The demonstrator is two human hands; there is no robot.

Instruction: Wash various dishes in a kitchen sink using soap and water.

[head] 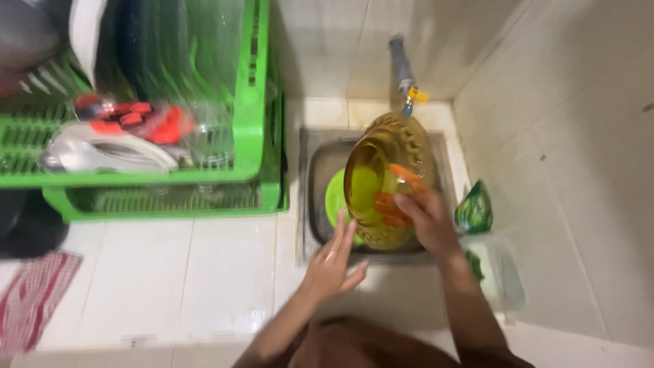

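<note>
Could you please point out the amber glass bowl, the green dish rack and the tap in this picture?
Amber glass bowl [381, 153]: head view, on its upper inner wall.
Green dish rack [249, 102]: head view, on its right side frame.
Tap [402, 68]: head view, on the grey pipe above the sink.

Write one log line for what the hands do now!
right hand: holds amber bowl | left hand: open at bowl's rim | place: sink

A green, shiny pouch package [474, 208] with a pointed top stands at centre right of the frame, beside the wall.
</note>
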